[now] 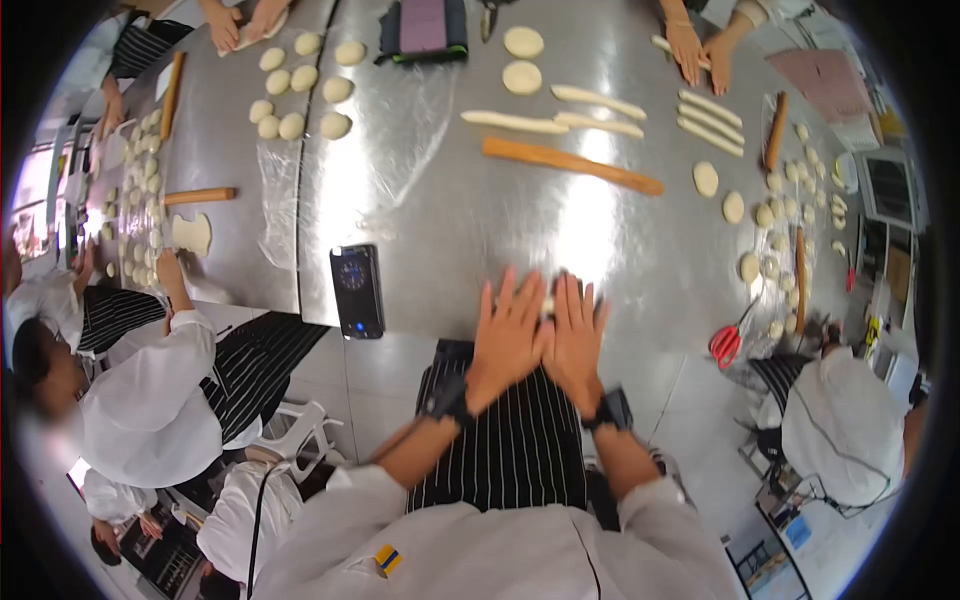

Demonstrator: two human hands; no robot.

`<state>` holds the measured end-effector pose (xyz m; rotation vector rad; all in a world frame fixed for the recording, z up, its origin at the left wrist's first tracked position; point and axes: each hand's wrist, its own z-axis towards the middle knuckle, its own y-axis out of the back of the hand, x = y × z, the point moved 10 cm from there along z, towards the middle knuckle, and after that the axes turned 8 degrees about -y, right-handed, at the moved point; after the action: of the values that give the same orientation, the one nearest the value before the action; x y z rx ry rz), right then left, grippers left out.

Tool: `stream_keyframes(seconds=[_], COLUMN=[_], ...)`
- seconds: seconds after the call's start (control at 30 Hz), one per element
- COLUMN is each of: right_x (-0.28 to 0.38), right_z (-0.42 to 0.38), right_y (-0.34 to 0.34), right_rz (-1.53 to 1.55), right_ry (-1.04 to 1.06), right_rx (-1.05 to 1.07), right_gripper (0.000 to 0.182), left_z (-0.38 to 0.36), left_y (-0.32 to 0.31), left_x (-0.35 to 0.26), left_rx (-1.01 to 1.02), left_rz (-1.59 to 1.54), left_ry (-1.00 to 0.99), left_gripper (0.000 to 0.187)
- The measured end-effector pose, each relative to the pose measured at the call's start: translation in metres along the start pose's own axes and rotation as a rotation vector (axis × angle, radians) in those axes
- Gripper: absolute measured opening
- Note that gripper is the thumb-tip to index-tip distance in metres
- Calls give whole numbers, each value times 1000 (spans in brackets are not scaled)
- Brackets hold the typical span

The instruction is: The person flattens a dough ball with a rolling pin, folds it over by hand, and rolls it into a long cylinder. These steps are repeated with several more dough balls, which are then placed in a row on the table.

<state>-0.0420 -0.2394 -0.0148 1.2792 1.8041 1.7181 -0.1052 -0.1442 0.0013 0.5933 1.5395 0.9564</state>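
Note:
Side by side at the steel table's near edge, my left hand (pixel 507 335) and my right hand (pixel 574 335) lie palms down, thumbs touching, fingers stretched forward. A small bit of pale dough (pixel 548 305) shows between them; the rest of it is hidden under the hands. Ahead of them a wooden rolling pin (pixel 572 166) lies slantwise. Beyond the pin are long dough strips (pixel 515 122) and two round dough pieces (pixel 523 42). A black phone (pixel 357 291) lies to the left of my left hand.
Red scissors (pixel 725 345) lie at the right edge. Plastic film (pixel 400 140) and several dough balls (pixel 336 125) are at the upper left. Co-workers stand left and right, and a co-worker's hands (pixel 697 52) press dough across the table. A dark case (pixel 423 30) sits at the back.

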Motion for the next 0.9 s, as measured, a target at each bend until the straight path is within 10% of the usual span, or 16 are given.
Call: stream_keyframes(seconds=[0.23, 0.43, 0.63, 0.9], right_x=[0, -34, -27, -25], right_z=[118, 2, 121, 34], right_y=[40, 5, 33, 4], right_rz=[1, -17, 36, -42], right_ry=[19, -31, -97, -79], right_rx=[-214, 17, -228, -71], right_gripper=[66, 69, 76, 72], left_z=[119, 12, 121, 9], left_y=[16, -16, 8, -30], left_x=[27, -5, 17, 1], left_rx=[-202, -38, -183, -22], left_rz=[84, 137, 272, 246], left_ry=[45, 69, 107, 133], left_gripper=[58, 60, 64, 63])
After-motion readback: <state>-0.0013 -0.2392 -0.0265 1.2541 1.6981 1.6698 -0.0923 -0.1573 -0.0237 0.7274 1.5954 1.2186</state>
